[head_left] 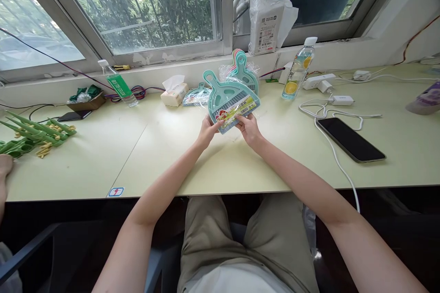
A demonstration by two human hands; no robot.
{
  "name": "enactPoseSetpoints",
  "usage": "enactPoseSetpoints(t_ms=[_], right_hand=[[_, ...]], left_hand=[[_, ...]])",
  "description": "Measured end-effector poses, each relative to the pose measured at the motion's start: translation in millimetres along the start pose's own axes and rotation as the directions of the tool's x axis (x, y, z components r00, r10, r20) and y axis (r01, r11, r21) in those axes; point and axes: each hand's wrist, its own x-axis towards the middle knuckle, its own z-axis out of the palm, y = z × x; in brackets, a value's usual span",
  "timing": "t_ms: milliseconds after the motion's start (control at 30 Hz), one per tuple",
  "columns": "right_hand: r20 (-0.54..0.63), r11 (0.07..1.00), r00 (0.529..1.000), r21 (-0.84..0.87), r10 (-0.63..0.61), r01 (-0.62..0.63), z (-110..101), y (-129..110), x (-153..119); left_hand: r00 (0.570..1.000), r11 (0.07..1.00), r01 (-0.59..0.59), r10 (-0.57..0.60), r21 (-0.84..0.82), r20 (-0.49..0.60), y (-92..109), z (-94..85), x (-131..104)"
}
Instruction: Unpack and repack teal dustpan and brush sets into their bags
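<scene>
Both hands hold up a teal mini dustpan set in clear plastic wrap, tilted, its handle pointing up and left. A printed label with a cartoon figure runs along its lower part. My left hand is closed on the lower left corner. My right hand pinches the bottom edge on the right, thumb on the front. Just behind stands a wrapped stack of similar dustpans with teal, green and reddish handles, partly hidden by the held one. Another wrapped teal dustpan lies on the table to the left.
A tissue pack and a green-labelled bottle stand left; a lemon-print bottle stands right. A phone lies near white cables. Green plastic stalks lie far left beside another person's hand. Windows line the back.
</scene>
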Motion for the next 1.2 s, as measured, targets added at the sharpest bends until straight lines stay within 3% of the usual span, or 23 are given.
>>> enactPoseSetpoints(t_ms=[200,433,667,767,933,1100,1200], right_hand=[[0.04,1.0,0.999,-0.024,-0.003,0.004,-2.8,-2.1,4.1],[0.041,1.0,0.999,-0.017,0.01,-0.01,-3.0,-1.2,3.9],[0.077,0.997,0.994,-0.031,0.077,-0.074,-5.7,-5.0,10.8],[0.065,0.984,0.986,-0.1,0.152,-0.146,-16.8,-11.4,23.8],[-0.03,0.98,0.99,-0.139,0.138,-0.141,-33.6,-22.9,35.5],[0.025,0.974,0.988,-0.172,0.154,-0.147,-31.4,-26.3,28.3],[-0.004,0.973,0.989,-0.178,0.148,-0.147,-30.0,-23.0,26.3]], left_hand=[[1.0,1.0,0.0,0.0,-0.001,0.011,-1.9,0.5,-0.4],[0.995,0.998,0.028,-0.022,-0.065,0.1,5.5,3.2,-6.2],[0.997,0.987,0.051,-0.04,-0.153,0.072,4.7,3.9,-4.7],[0.998,0.989,0.052,-0.046,-0.138,0.044,3.5,-0.3,-1.3],[0.996,0.994,0.063,-0.057,-0.087,0.075,2.0,-6.6,2.3],[0.992,0.997,0.067,-0.062,-0.041,0.113,6.0,-7.7,0.6],[0.99,0.998,0.067,-0.064,-0.021,0.126,8.7,-6.7,-1.1]])
